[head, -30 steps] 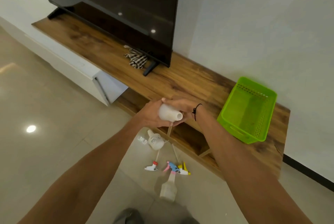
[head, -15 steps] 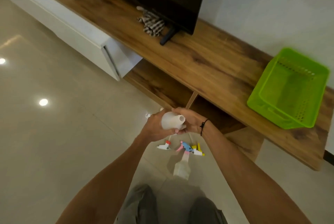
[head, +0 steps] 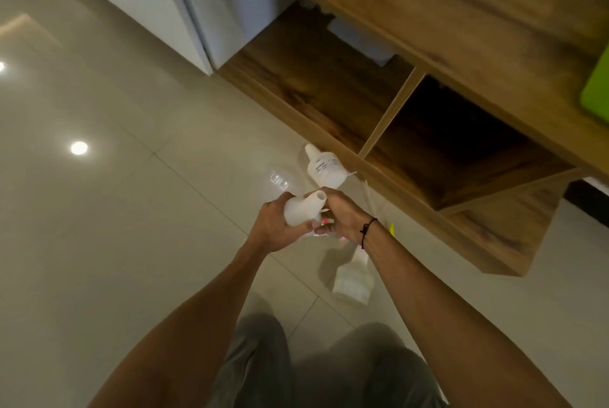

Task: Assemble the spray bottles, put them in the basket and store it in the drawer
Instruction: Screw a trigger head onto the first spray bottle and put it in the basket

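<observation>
Both hands are dropping toward the floor (head: 99,210): left hand (head: 275,226) is gripping the bottle (head: 301,211), right hand (head: 342,218) is closing over sprayer parts, contents unclear. Basket (head: 597,91) is waiting on the shelf (head: 461,5). Keep the neck steady while threading.

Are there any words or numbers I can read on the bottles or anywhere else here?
White bottle lying on the floor: it has a label with dark print, but the letters are too small and blurred to read.
White bottle held in the left hand: no writing shows.
Bottle on the floor by the right forearm: no writing shows.
Green basket, wooden cabinet: no text.
</observation>
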Tool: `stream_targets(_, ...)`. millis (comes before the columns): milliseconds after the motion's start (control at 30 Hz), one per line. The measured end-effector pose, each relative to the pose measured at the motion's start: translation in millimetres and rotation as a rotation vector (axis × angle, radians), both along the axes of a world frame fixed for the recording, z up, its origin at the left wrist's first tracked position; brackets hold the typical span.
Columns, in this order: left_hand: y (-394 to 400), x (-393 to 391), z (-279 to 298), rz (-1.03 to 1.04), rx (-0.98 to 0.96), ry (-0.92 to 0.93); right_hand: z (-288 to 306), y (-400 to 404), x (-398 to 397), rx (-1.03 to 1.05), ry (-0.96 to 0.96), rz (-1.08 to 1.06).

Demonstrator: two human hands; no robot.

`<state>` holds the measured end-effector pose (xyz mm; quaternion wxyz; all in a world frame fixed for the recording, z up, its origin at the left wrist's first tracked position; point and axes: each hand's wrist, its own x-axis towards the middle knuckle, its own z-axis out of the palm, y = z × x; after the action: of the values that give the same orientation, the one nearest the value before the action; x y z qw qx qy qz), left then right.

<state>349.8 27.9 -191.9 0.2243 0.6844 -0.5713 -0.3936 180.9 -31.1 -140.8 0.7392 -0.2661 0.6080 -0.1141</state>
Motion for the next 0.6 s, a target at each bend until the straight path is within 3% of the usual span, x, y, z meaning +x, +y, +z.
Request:
stream_targets(67, 4.5, 6.4, -13.8, 0.06, -0.011, 0.014, -23.3, 7.0, 4.8, -0.124, 0.008, -0.027)
stream_targets(133, 9.5, 13.5, -24.8, 0.096, -0.006, 0.019, -46.3, 14.9, 2.4, -0.393, 0.139, 0.08)
stream_targets(200, 15.2, 21.4, -31.8, 0.091, -0.002, 0.009, -63.0, 21.9, -6.3, -0.712, 0.39, 0.385)
stream_targets(267, 20.8, 27.6, -36.7, 0.089, -0.011, 0.009, -74.2, 25.7, -15.5, -0.873, 0.59, 0.754)
stream_targets(333, 24.6, 31.8, -39.9, 0.097, -0.017, 0.002, -83.3, 26.5, -17.9, -0.933, 0.71, 1.043)
stream_targets(400, 26.4, 33.8, -41.8, 0.088, -0.021, -0.017, -88.5, 26.4, -14.3, -0.974, 0.796, 1.203)
stream_targets(600, 29.2, 35.8, -45.2, 0.054, -0.023, -0.033, -100.3, 29.7, -2.5, -0.972, 0.914, 1.373)
